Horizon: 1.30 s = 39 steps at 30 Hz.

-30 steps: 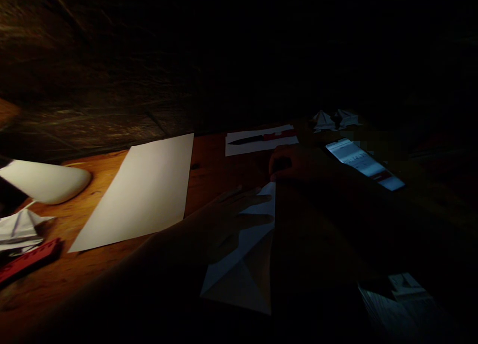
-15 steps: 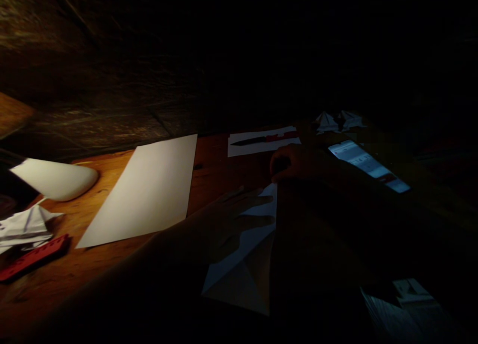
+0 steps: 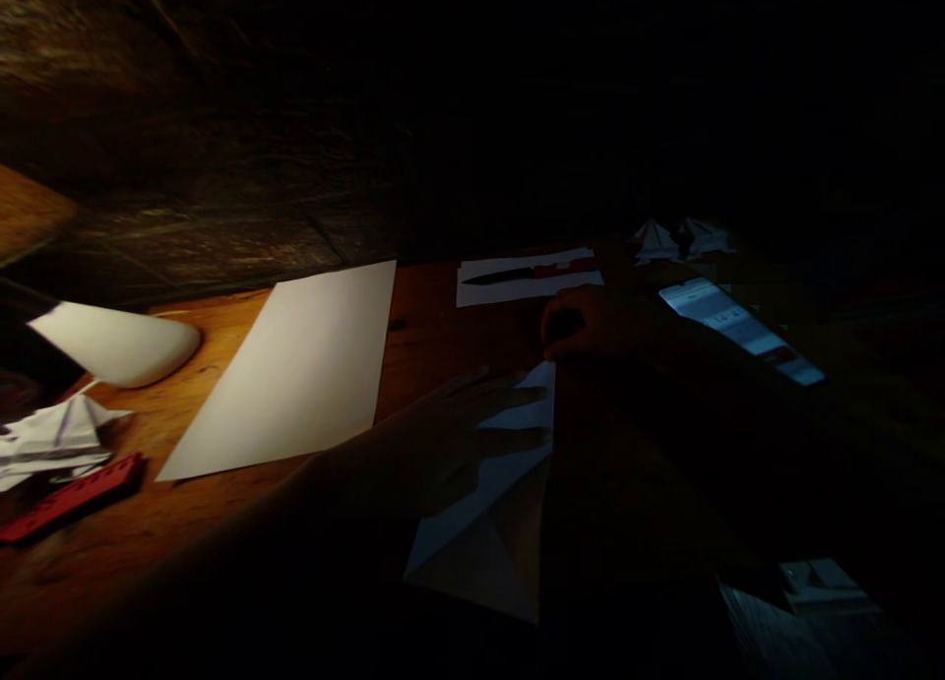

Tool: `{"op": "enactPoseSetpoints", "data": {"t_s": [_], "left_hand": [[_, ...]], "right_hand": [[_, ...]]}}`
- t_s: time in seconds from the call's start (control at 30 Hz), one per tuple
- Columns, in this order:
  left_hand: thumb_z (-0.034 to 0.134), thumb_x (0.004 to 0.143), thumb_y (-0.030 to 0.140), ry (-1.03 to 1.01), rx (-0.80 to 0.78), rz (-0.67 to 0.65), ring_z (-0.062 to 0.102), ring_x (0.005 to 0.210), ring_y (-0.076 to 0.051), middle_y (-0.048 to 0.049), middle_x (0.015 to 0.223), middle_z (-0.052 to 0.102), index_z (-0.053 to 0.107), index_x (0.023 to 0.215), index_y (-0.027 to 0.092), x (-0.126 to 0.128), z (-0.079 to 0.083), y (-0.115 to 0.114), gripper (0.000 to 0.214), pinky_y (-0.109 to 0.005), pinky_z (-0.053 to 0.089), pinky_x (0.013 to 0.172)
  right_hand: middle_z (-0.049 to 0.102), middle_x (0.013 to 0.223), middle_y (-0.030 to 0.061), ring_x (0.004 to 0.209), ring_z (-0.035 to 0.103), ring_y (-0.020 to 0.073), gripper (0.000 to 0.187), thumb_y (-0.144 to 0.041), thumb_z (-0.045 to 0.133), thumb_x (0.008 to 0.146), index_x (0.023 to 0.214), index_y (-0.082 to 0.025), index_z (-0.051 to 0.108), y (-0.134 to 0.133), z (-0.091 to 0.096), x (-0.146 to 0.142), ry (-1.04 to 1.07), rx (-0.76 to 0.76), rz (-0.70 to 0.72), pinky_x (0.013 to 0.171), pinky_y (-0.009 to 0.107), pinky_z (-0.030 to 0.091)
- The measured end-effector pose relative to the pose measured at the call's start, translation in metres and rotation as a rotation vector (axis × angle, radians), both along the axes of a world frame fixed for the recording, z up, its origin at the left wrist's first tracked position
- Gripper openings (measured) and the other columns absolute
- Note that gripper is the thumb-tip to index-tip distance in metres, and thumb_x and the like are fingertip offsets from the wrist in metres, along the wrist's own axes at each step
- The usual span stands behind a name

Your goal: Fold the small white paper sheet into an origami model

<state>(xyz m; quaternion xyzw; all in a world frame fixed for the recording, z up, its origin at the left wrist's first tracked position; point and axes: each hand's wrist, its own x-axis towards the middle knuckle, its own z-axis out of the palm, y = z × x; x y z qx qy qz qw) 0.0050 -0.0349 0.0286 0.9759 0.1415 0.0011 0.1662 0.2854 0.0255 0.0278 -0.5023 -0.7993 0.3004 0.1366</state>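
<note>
pale folded paper (image 3: 509, 493) lies this side of the knife (image 3: 502, 277), its long axis running away toward it. the left hand (image 3: 462, 429) is spread flat on the paper, fingers loose, pages of gloom around them. closer to the knife, the right hand (image 3: 587, 326) curls its fingers at the paper's far tip; from here i can't tell whether they pinch it.

folded paper (image 3: 502, 475) looks bluish-white, knife handle (image 3: 565, 267) red.

Consists of pale folded paper (image 3: 503, 477); lies flat, lower center of frame; narrows toward top; shows diagonal fold across lower half.
</note>
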Motion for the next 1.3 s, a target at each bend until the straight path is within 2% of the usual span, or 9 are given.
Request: {"op": "enactPoseSetpoints", "data": {"t_s": [0.2,0.33,0.47,0.57,1.03,1.1,1.17,1.23,1.3], "left_hand": [[0.053,0.077,0.001,-0.004,0.007,-0.001,0.015,0.159,-0.029,0.0039,0.171,0.024,0.047,0.152,0.033,-0.001,0.0,0.0,0.082,-0.054,0.016,0.13],[0.054,0.084,0.003,-0.009,0.018,0.007,0.021,0.158,-0.029,0.0022,0.17,0.025,0.047,0.151,0.034,-0.001,0.002,-0.001,0.074,-0.053,0.019,0.129],[0.062,0.098,0.023,-0.018,0.034,0.031,0.049,0.139,-0.031,-0.0096,0.155,0.047,0.056,0.141,0.024,0.001,0.006,-0.001,0.043,-0.055,0.043,0.115],[0.064,0.1,0.037,-0.019,0.041,0.051,0.064,0.115,-0.026,-0.0118,0.134,0.061,0.059,0.132,0.017,0.003,0.009,-0.001,0.038,-0.048,0.057,0.096],[0.064,0.1,0.037,0.013,0.032,0.078,0.066,0.111,-0.025,-0.0111,0.13,0.062,0.06,0.131,0.016,0.002,0.01,-0.001,0.037,-0.046,0.058,0.093],[0.064,0.1,0.037,0.011,0.036,0.067,0.064,0.115,-0.026,-0.0117,0.134,0.061,0.059,0.132,0.016,0.002,0.009,0.0,0.039,-0.048,0.057,0.096],[0.065,0.098,0.031,0.007,0.043,0.06,0.057,0.129,-0.03,-0.0121,0.148,0.052,0.057,0.138,0.021,0.002,0.008,0.0,0.042,-0.054,0.051,0.106],[0.066,0.092,0.019,0.002,0.05,0.053,0.04,0.147,-0.034,-0.0073,0.165,0.033,0.054,0.144,0.032,0.001,0.005,0.001,0.055,-0.058,0.039,0.118],[0.065,0.083,0.01,-0.005,0.055,0.041,0.024,0.156,-0.035,0.0003,0.173,0.014,0.05,0.148,0.041,-0.001,0.002,0.003,0.073,-0.058,0.029,0.125]], "right_hand": [[0.074,0.094,0.0042,0.087,0.066,0.0207,0.019,-0.033,0.08,0.076,0.089,-0.021,0.076,-0.001,0.002,0.0,-0.015,0.003,0.004,0.073,0.03,0.045],[0.073,0.098,0.0051,0.09,0.065,0.021,0.018,-0.033,0.08,0.078,0.091,-0.021,0.076,-0.004,0.002,0.0,-0.04,0.035,0.008,0.076,0.031,0.045],[0.071,0.099,0.0053,0.084,0.063,0.0195,0.021,-0.035,0.078,0.079,0.096,-0.021,0.075,-0.006,0.0,0.0,-0.058,0.076,0.011,0.073,0.031,0.044],[0.07,0.098,0.0057,0.083,0.061,0.0193,0.021,-0.034,0.077,0.079,0.095,-0.02,0.075,-0.007,-0.001,0.0,-0.062,0.083,0.024,0.073,0.031,0.043],[0.068,0.096,0.0049,0.079,0.059,0.0183,0.022,-0.035,0.077,0.078,0.095,-0.021,0.074,-0.008,-0.002,0.0,-0.063,0.079,-0.002,0.07,0.03,0.043],[0.068,0.097,0.0044,0.078,0.059,0.0181,0.023,-0.037,0.077,0.079,0.096,-0.022,0.073,-0.009,-0.002,0.0,-0.065,0.077,-0.003,0.07,0.03,0.043],[0.068,0.099,0.0045,0.08,0.059,0.0181,0.023,-0.036,0.076,0.079,0.096,-0.021,0.073,-0.01,-0.001,0.0,-0.055,0.066,0.004,0.07,0.03,0.043],[0.068,0.1,0.0048,0.08,0.059,0.0181,0.022,-0.034,0.075,0.079,0.096,-0.02,0.071,-0.012,0.0,-0.001,-0.059,0.069,0.009,0.071,0.03,0.043],[0.067,0.099,0.0052,0.081,0.059,0.0187,0.023,-0.035,0.075,0.079,0.096,-0.02,0.07,-0.014,-0.001,-0.003,-0.072,0.102,0.012,0.071,0.03,0.043]]}}
